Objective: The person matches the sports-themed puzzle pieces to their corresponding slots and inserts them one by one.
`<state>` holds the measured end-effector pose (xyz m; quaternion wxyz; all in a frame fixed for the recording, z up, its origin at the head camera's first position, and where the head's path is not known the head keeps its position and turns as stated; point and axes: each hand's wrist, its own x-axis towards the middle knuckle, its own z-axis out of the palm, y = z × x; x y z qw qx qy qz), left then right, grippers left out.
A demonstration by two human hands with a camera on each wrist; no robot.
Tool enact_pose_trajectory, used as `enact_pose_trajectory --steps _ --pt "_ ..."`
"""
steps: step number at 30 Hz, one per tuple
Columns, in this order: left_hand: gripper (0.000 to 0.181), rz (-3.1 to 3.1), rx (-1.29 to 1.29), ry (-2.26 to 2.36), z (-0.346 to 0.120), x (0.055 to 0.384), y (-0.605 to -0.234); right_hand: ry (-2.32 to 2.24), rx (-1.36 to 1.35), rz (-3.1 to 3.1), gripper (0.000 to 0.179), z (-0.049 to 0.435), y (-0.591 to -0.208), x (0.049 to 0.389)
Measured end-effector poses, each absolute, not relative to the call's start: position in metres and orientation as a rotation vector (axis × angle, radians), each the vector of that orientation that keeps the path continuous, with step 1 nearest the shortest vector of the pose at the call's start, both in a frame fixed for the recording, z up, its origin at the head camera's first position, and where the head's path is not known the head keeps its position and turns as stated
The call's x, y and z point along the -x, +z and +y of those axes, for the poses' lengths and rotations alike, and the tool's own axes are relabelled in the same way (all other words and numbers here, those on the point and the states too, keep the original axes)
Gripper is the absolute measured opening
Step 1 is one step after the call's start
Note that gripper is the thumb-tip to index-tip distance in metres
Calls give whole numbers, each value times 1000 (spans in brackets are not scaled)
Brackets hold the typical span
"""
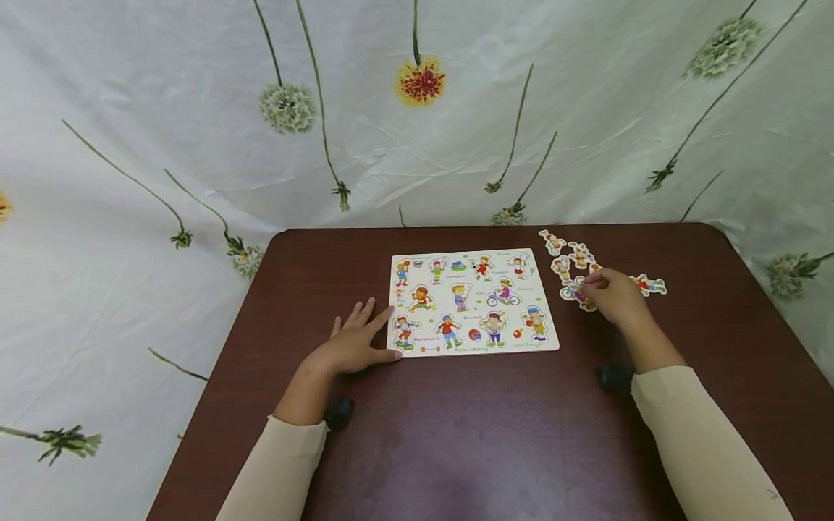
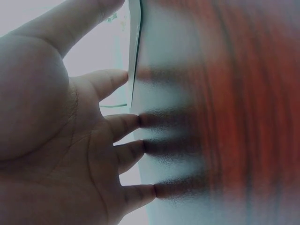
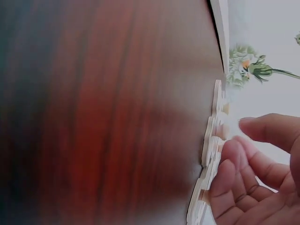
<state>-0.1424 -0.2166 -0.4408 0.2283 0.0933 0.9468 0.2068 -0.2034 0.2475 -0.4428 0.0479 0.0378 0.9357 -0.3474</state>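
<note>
White puzzle board (image 1: 472, 298), left hand (image 1: 350, 343) spread against its edge, right hand (image 1: 619, 298) half-curled at wooden pieces (image 1: 580, 255), grip unclear.

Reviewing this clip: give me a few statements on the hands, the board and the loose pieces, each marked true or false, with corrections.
1. The left hand touches the left edge of the puzzle board. True.
2. The board lies flat on the table. True.
3. The right hand is above the middle of the board. False: it is at the loose pieces.
4. In the head view, those pieces lie left of the board. False: they lie to its right.
5. The cloth behind the table has printed flowers. True.
</note>
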Motion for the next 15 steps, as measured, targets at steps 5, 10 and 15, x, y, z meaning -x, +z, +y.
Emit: enact_pose_trajectory --steps 5,10,15 --pt "93 2607 -253 565 -216 143 -442 -945 -79 2827 30 249 -442 209" --pt "93 2611 -248 564 -217 142 -442 -817 -47 2842 32 248 -441 212" --pt "93 2611 -247 561 -217 142 -442 -761 -51 2864 29 247 -442 212"
